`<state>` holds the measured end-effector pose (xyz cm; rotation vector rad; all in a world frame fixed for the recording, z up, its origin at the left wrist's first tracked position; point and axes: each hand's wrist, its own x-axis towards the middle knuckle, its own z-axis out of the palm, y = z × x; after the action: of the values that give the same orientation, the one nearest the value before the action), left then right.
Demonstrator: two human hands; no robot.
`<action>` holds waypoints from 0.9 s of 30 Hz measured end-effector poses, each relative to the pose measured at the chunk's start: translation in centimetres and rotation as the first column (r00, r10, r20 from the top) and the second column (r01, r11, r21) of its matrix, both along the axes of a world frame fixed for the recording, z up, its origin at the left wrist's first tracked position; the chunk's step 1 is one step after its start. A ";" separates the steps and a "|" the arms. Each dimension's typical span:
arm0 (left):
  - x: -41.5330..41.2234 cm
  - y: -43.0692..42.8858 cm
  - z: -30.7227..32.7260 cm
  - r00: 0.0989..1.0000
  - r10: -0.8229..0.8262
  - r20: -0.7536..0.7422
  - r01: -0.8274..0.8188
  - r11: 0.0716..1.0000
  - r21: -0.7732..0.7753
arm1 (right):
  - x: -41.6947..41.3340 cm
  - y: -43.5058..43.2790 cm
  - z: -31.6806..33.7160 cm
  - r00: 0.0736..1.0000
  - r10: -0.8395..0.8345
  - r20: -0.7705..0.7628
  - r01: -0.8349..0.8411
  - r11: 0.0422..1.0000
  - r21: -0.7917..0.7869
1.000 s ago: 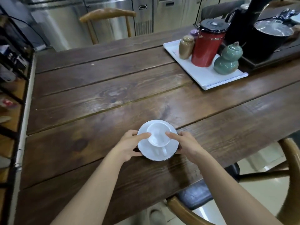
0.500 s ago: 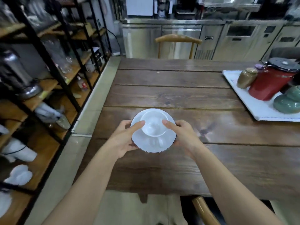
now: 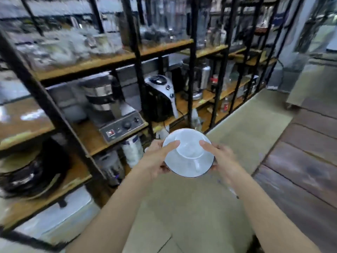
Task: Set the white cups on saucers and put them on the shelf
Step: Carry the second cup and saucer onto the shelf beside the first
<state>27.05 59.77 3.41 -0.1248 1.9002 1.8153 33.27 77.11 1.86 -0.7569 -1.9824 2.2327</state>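
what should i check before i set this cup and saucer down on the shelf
1. Cup seated on saucer: ok, it sits near the middle.
2. Two-sided hold: ok, left hand and right hand grip opposite rims, thumbs against the cup.
3. Saucer level: cannot tell, the picture is blurred.
4. Free spot on the shelf: cannot tell, the nearest boards carry a coffee machine and other appliances.
5. Path past the black uprights: ok, the cup and saucer are over open floor, short of the rack.
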 end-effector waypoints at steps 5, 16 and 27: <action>-1.4 -12.7 1.4 0.955 0.290 -0.060 -0.290 0.957 0.003 | -7.4 -12.1 0.7 0.965 0.261 -0.027 -0.262 0.965 -0.017; -4.6 -31.5 2.7 0.723 0.683 -0.101 -0.688 0.725 -0.025 | -18.5 -32.6 1.7 0.730 0.684 -0.009 -0.683 0.730 0.014; -13.5 -41.0 2.2 0.597 0.782 -0.180 -0.802 0.586 -0.117 | -29.9 -43.7 1.1 0.584 0.811 -0.004 -0.792 0.572 0.215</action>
<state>13.59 18.82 5.59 -1.1519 2.2968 2.1843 3.42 33.44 2.91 0.4275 -2.8049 2.2736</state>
